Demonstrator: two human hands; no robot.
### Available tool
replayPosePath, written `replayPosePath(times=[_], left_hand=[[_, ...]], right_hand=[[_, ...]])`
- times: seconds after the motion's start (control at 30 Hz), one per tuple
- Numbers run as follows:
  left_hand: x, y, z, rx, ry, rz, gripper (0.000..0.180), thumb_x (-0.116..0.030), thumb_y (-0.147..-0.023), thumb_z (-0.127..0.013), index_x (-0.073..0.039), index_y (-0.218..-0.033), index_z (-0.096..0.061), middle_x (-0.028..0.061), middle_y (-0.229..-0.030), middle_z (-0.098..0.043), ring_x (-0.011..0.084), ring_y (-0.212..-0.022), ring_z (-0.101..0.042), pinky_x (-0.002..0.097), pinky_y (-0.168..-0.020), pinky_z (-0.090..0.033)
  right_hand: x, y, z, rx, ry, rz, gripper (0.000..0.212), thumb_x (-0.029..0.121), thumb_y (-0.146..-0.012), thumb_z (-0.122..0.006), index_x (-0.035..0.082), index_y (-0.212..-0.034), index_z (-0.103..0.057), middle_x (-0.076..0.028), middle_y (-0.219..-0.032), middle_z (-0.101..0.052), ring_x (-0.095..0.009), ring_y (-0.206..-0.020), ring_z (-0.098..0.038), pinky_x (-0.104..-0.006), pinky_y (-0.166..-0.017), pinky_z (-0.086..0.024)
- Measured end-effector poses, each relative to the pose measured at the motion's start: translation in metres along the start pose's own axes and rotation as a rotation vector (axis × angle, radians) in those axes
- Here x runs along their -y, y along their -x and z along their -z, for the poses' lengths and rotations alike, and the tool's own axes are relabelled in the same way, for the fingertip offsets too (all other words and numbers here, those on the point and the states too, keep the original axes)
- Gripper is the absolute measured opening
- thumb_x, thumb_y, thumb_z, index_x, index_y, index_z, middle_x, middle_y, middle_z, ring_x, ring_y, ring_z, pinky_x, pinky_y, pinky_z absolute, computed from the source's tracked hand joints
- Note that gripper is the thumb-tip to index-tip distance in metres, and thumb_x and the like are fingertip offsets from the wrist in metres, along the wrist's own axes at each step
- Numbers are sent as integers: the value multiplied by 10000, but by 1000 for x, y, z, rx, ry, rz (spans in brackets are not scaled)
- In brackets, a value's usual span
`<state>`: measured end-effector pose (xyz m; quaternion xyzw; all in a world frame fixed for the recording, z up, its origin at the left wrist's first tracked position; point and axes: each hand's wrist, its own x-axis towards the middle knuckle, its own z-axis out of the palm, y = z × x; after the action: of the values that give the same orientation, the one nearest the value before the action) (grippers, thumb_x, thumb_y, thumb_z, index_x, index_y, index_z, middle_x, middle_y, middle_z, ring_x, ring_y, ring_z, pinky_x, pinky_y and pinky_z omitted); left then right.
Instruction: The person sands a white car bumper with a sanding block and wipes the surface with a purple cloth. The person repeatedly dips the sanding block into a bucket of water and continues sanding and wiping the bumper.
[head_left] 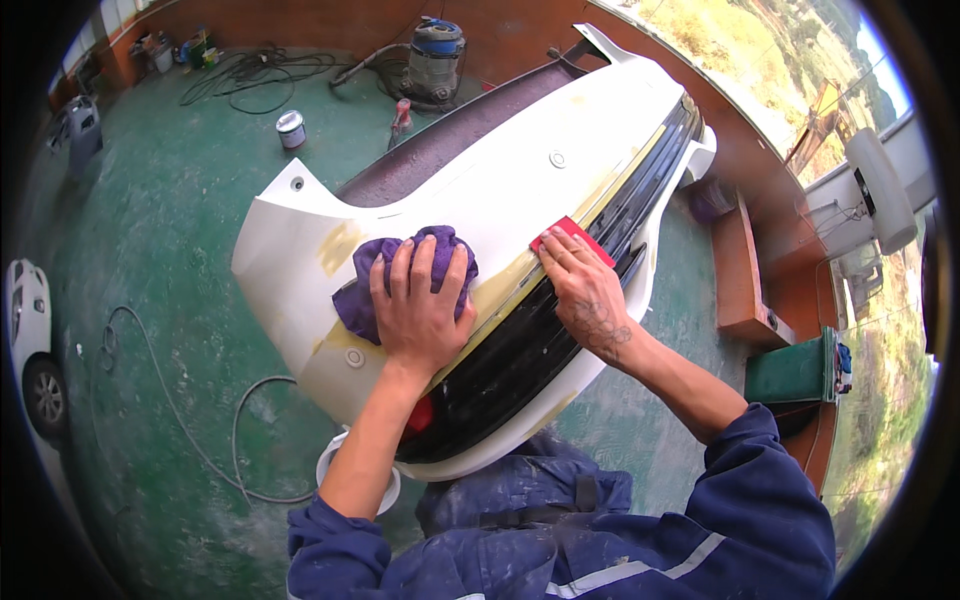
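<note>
In front of me lies a white car bumper (pixel 500 185) with yellowish sanded patches (pixel 340 247) and a long black trim section (pixel 515 345). My left hand (pixel 422 310) presses a bunched purple cloth (pixel 352 308) onto the white surface, its fingers spread over the top. To the right, my right hand (pixel 582 292) holds a flat red sanding pad (pixel 597 246) against the yellowish edge beside the black trim. The pad's underside is hidden. A red part (pixel 418 415) shows beneath my left forearm.
A white bucket (pixel 390 497) stands under the bumper's near end, close to a grey hose (pixel 180 440) on the green floor. Farther off are a paint can (pixel 291 130), a blue-topped vacuum (pixel 434 68) and coiled cables (pixel 262 72). A white car (pixel 32 325) is left; a green bin (pixel 790 370), right.
</note>
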<state>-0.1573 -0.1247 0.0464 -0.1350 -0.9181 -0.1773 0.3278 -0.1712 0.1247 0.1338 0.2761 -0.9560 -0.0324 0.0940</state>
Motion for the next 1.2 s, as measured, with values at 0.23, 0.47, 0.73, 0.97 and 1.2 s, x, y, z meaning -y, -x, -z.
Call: replayPosePath(times=[0.23,0.47,0.73,0.97,1.2], left_hand=[[1,4,0,-11,13,-4,602,-331,-884,-745,-230,-1473,-675,141,-1550,-544,369,-1465,-479,606,-1257,-317],[0,3,-3,-37,8,26,620,-331,-841,-776,-244,-1449,-687,120,-1531,-556,354,-1465,-488,630,-1261,-327],[-2,2,0,-6,8,60,644,-300,-806,-784,-267,-1443,-696,108,-1522,-561,344,-1463,-490,620,-1268,-325],[-6,-4,5,66,-3,100,616,-350,-805,-755,-308,-1418,-725,75,-1536,-561,315,-1477,-475,592,-1275,-279],[-13,4,9,68,-42,183,634,-343,-797,-759,-330,-1430,-720,75,-1557,-547,327,-1495,-454,578,-1284,-275]], right_hand=[[-47,-22,11,21,-119,57,438,-53,-875,-628,-37,-1289,-770,-194,-1437,-730,-367,-1391,-657,-446,-1210,-516],[-88,-86,49,423,-242,271,204,-4,-1032,-695,75,-1182,-808,-118,-1370,-662,-312,-1336,-595,-443,-1190,-491],[-110,-112,26,512,-207,519,266,78,-993,-798,134,-1225,-680,-77,-1204,-661,-296,-1212,-602,-467,-1080,-497],[-80,-111,0,385,-442,796,164,142,-1012,-747,91,-1098,-617,-78,-1051,-623,-267,-999,-626,-396,-869,-503],[-98,-134,-6,429,-402,1000,310,299,-985,-803,113,-1016,-556,-63,-949,-609,-238,-889,-605,-413,-818,-442]])
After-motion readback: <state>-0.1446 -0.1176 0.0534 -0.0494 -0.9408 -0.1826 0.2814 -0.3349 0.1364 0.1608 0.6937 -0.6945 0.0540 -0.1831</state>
